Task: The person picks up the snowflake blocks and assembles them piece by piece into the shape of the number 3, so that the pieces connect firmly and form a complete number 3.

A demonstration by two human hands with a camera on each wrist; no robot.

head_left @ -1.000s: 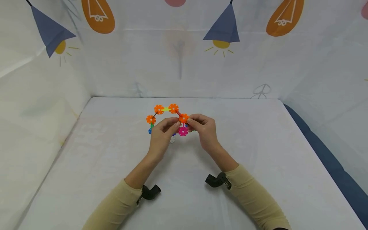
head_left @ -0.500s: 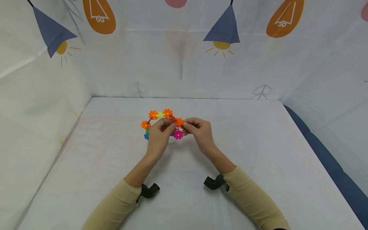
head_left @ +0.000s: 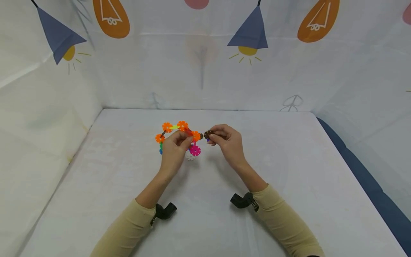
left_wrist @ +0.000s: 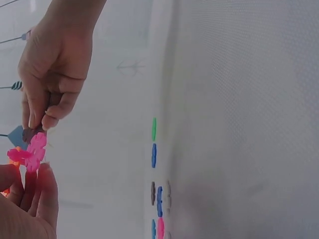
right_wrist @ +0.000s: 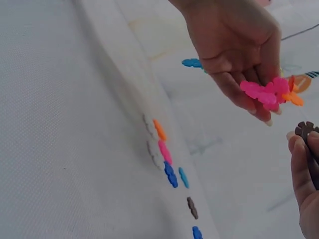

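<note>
My left hand [head_left: 173,151] pinches a chain of toothed plastic snowflake discs near its right end. Orange discs [head_left: 182,125] joined by a yellow one [head_left: 173,127] arch beyond that hand. Pink discs [right_wrist: 264,93], slotted together, stick out from its fingertips, with an orange disc [right_wrist: 293,98] beside them. Facing it, my right hand [head_left: 229,144] pinches a dark brown snowflake disc [head_left: 208,135] between thumb and fingers. In the right wrist view, a gap separates this brown disc [right_wrist: 305,130] from the pink ones. The left palm hides part of the chain.
Loose snowflake discs lie on the white table [head_left: 289,171] behind and below the hands, among them a white disc [head_left: 190,156], a green disc [left_wrist: 154,129] and a blue disc [right_wrist: 170,174]. A printed white cloth [head_left: 160,71] hangs behind the table.
The left hand and chain have shifted left and slightly nearer. The right hand first moved left with them, then back right, and the brown disc in its fingers now shows apart from the orange disc.
</note>
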